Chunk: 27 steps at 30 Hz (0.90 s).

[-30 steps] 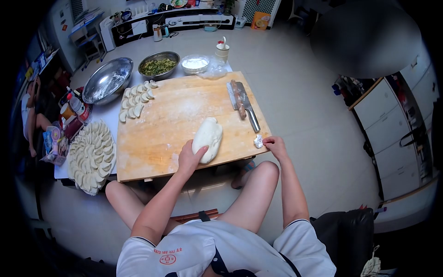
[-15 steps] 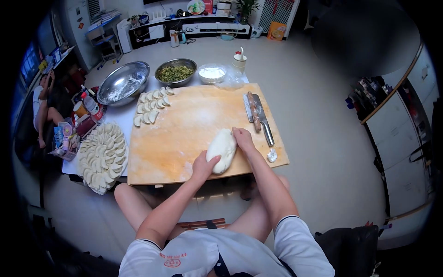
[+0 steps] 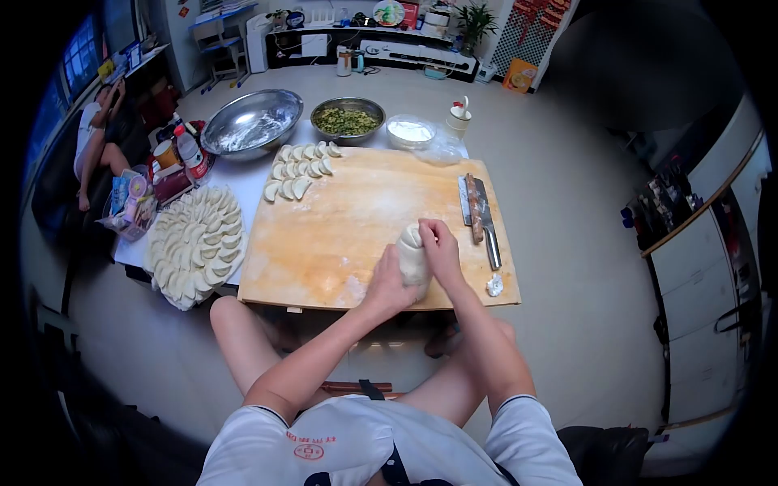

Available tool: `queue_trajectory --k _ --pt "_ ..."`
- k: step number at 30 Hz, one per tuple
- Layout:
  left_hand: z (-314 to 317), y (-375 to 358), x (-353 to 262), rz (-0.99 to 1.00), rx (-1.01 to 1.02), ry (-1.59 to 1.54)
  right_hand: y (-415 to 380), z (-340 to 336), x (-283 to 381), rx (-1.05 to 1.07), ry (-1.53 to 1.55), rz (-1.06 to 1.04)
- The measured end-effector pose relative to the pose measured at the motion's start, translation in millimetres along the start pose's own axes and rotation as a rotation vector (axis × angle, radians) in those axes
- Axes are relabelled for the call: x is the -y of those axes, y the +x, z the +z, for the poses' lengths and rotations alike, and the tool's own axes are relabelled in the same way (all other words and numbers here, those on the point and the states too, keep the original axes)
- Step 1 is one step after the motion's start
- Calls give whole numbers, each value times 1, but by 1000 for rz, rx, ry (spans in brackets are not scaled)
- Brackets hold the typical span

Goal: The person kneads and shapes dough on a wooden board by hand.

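A lump of smooth white dough (image 3: pixel 412 259) sits near the front edge of a floured wooden board (image 3: pixel 324 239). My left hand (image 3: pixel 390 285) is wrapped along the dough's left side, its fingertips partly hidden. At the far right end, my right hand (image 3: pixel 439 245) pinches the dough's edge, where a fold shows. To the right of my hands lie a cleaver (image 3: pixel 490 235) and a flour-dusted rolling pin (image 3: pixel 474 209), side by side. Close to the board's right corner is a small crumpled white piece (image 3: pixel 494 284).
Crescent dumplings (image 3: pixel 298 170) stand in rows at the board's far left; more fill a round tray (image 3: pixel 194 243). Behind are a large steel bowl (image 3: pixel 253 121), a bowl of green filling (image 3: pixel 348 121) and a flour bowl (image 3: pixel 411 132). A person (image 3: pixel 97 138) sits at far left.
The dough has gone from a broad oval to a narrower, folded shape. My left hand has moved farther up its side, and my right hand's fingers have closed on the edge. The view has shifted.
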<state>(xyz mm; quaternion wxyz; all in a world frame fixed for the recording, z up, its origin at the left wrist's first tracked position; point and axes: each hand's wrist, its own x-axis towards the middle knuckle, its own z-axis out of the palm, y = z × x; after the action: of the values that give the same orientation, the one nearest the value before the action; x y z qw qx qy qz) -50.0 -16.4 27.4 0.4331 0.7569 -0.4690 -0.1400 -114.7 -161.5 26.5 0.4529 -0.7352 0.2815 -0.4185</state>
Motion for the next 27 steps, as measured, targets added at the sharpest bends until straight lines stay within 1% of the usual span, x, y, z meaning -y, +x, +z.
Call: queue_trajectory --k 2,5,6,9,12,14,15,17,19,21,22,25,27 --pt "1 -6 -7 59 7 -114 -27 2 30 -75 -111 -92" --pt "17 -13 1 170 -206 -25 -46 -4 64 8 -452 -285" --pt "19 -12 4 271 -214 -93 -47 -4 67 20 -579 -356" --pt "17 7 18 34 127 -198 -38 6 39 -78 -731 -407" --pt "5 29 10 15 167 -161 -14 20 -7 -119 -647 -334" --pt "18 48 22 -39 118 -125 6 28 -29 -102 -629 -219" --pt "24 56 27 -70 95 -106 16 31 -34 -89 -618 -158" --pt "35 70 40 -56 82 -60 34 36 -43 -44 -615 -53" --pt "41 84 47 -27 62 9 53 38 -42 27 -635 80" --pt "53 95 60 42 -14 50 68 39 -37 129 -673 240" --pt "56 99 63 76 -59 71 71 40 -38 139 -690 236" --pt "57 95 63 84 -113 89 75 42 -44 178 -733 225" --pt "62 90 72 67 -94 35 69 41 -41 216 -749 213"
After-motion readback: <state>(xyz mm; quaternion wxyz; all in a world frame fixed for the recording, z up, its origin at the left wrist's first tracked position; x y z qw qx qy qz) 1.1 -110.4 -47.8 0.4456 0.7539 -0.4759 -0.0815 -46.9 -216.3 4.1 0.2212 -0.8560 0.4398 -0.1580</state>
